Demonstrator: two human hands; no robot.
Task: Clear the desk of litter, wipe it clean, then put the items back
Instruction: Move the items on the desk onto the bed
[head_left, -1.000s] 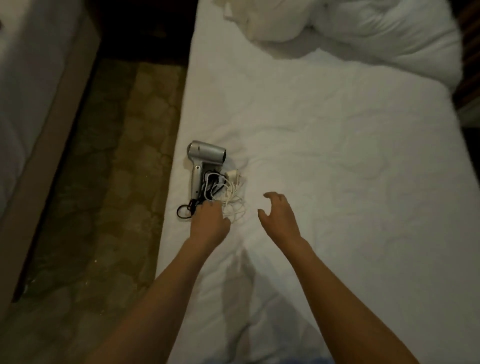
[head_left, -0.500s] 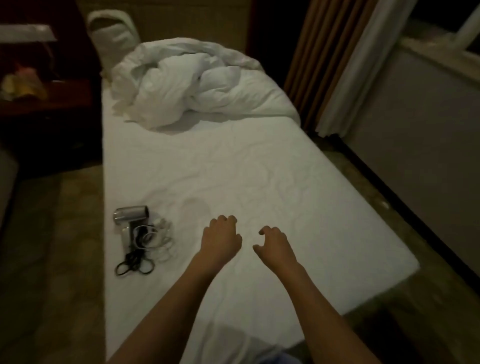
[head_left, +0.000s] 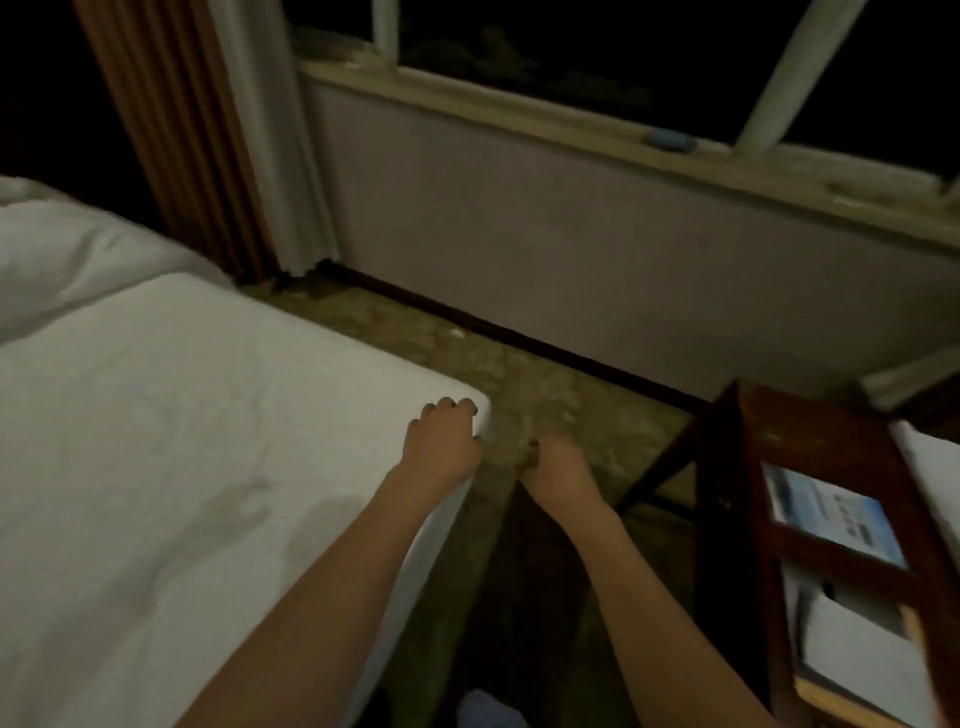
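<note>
Both hands empty beside the bed corner.
Left hand (head_left: 440, 439), fingers loosely curled, hovers over white-sheeted bed (head_left: 182, 441); right hand (head_left: 557, 470), relaxed, over the floor; dark wooden counter (head_left: 810, 452) at right.

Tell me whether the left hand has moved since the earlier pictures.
Yes. The left hand has moved from beside the hair dryer across the bed to its corner nearest the window wall.
</note>
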